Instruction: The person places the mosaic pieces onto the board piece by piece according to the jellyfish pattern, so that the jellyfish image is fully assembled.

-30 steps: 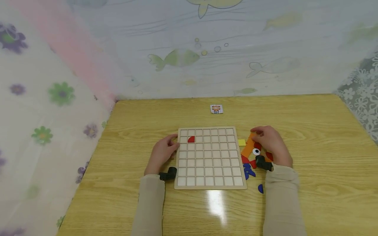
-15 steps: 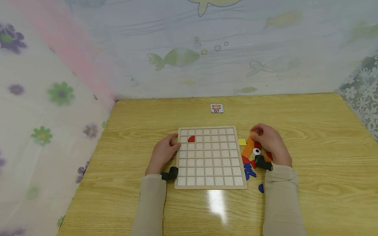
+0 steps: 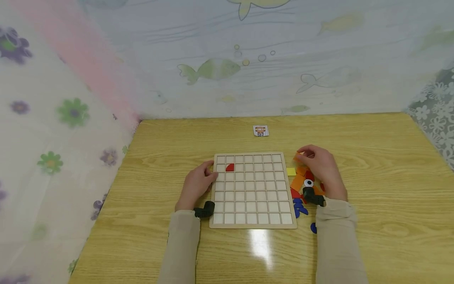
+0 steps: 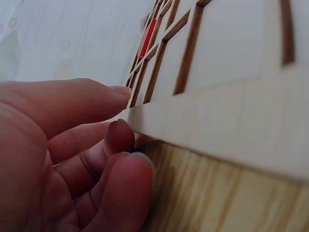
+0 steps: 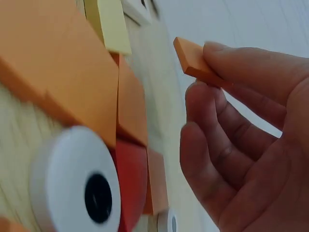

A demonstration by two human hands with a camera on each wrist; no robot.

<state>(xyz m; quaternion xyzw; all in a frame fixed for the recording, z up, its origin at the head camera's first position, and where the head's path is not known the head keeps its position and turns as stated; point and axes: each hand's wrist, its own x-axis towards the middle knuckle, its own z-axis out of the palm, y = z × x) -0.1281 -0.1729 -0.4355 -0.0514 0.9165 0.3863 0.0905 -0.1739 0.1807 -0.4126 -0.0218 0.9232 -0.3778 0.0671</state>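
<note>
A wooden grid board (image 3: 248, 230) lies on the table, with one red quarter-circle piece (image 3: 229, 167) in a cell of its second row. My left hand (image 3: 196, 184) holds the board's left edge: in the left wrist view one fingertip (image 4: 120, 92) overlaps the rim while bent fingers sit against the side. Right of the board, my right hand (image 3: 320, 165) pinches a small orange piece (image 5: 195, 58) between thumb and finger, raised off the table. Under and beside that hand lie orange pieces (image 5: 63, 63), a red piece (image 5: 133, 181) and a white eye disc (image 5: 72, 179).
A small picture card (image 3: 261, 131) lies behind the board. A yellow piece (image 3: 291, 171) touches the board's right side, and several blue pieces (image 3: 299, 207) lie farther down. One blue piece (image 3: 313, 228) sits by the right sleeve. A patterned wall (image 3: 213, 90) stands behind the table.
My right hand has lifted an orange piece from the pile and moved slightly up and left with it. The left hand and the board have stayed almost still.
</note>
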